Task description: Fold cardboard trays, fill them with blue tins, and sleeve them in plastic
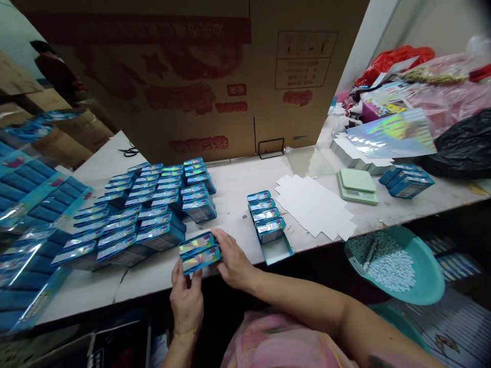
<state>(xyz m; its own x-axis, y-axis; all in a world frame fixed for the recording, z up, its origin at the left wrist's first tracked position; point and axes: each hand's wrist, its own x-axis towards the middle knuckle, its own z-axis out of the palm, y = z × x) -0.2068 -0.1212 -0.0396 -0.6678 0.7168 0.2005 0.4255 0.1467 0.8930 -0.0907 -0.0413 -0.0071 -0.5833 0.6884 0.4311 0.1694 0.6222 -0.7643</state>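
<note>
Two small blue boxes [200, 251] with shiny tops are held side by side at the table's front edge. My left hand [187, 294] grips them from the near left, fingers closed on their side. Around their right end my right hand [232, 259] is closed. Just right of my hands lies a blue-edged tray [276, 249], with several like boxes [266, 212] standing in a row in it; its near end shows a bare floor. To the left, several rows of the same blue boxes [153, 204] stand close together on the table.
A large cardboard carton [199, 92] stands at the back. Right of the tray are flat white cards [316, 207], a pale green scale [356, 185] and more blue boxes [407, 181]. Below the edge sits a teal basin [425, 278] of small pale pieces. Black scissors [129, 151] lie far left.
</note>
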